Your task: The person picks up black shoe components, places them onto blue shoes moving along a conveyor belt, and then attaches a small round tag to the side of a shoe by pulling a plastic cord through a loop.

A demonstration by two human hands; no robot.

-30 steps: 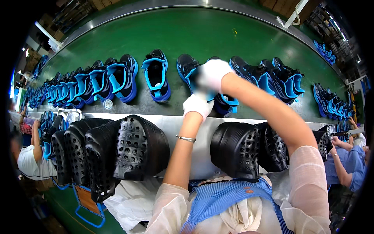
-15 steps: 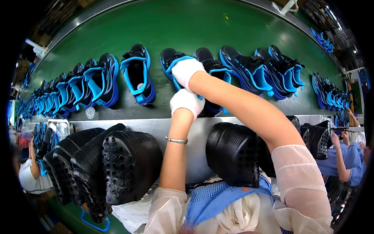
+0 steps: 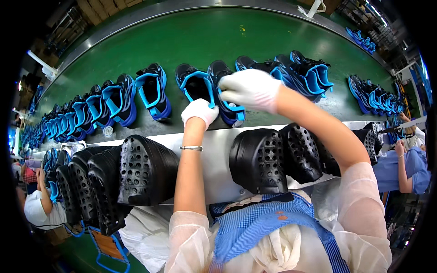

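Observation:
My gloved left hand [image 3: 200, 113] is closed on the heel of a black and blue sports shoe [image 3: 182, 82], whose opening faces me. Just to its right stands a second sports shoe [image 3: 220, 72], partly covered by my gloved right hand [image 3: 252, 88]. The right fingers are bent and somewhat apart, a little blurred, and nothing shows in them. Whether they touch the second shoe is hard to tell. A single sports shoe [image 3: 162, 93] stands left of the held one, apart from it.
Similar shoes [image 3: 119, 98] line the green conveyor belt [image 3: 195, 34] on both sides. Black studded moulded forms [image 3: 145, 168] stand along the metal ledge [image 3: 211, 175] before me, left and right. Co-workers sit at both ends; a blue-framed chair [image 3: 107, 243] is at lower left.
My right hand has come off the shoe at my left hand and moved right, over the neighbouring shoe. That shoe's opening is now uncovered. My left hand remains at its heel.

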